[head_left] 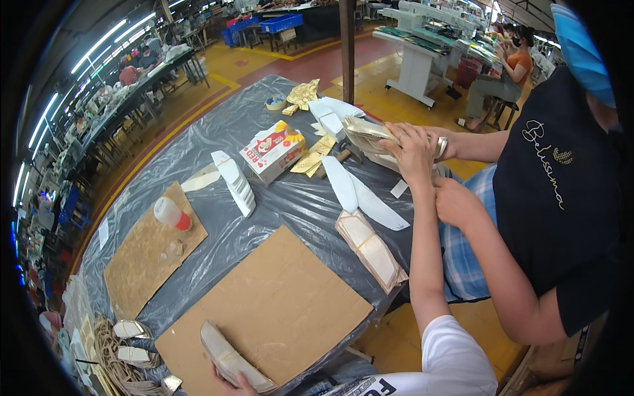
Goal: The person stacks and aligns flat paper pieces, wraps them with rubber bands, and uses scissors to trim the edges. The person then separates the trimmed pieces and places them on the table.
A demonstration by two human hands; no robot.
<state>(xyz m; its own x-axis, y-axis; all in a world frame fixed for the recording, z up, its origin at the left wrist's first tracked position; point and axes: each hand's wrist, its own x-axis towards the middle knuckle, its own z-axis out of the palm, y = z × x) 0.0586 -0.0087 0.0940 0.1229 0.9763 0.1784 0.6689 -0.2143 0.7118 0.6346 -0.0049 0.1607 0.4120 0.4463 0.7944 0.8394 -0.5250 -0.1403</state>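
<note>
At the lower edge my left hand (231,381) is closed on the end of a curved stack of pale fabric pieces (234,356), lying over the brown cardboard sheet (271,297). My right arm reaches far to the right side. There my right hand (411,155) lies with bent fingers over a second bundle of beige pieces (370,137), gripping it. A co-worker in a dark shirt also has one hand (449,144) at that bundle's near end. The co-worker's other hand (459,203) is closed beside my right wrist; what it holds is hidden.
Black plastic sheeting (264,204) covers the table. On it are a banded bundle (371,251), white curved pieces (234,181), a red-and-white box (273,150), a red-capped bottle (173,214) on a smaller board (145,264), and a tape roll (276,103). Rope (112,356) lies at lower left.
</note>
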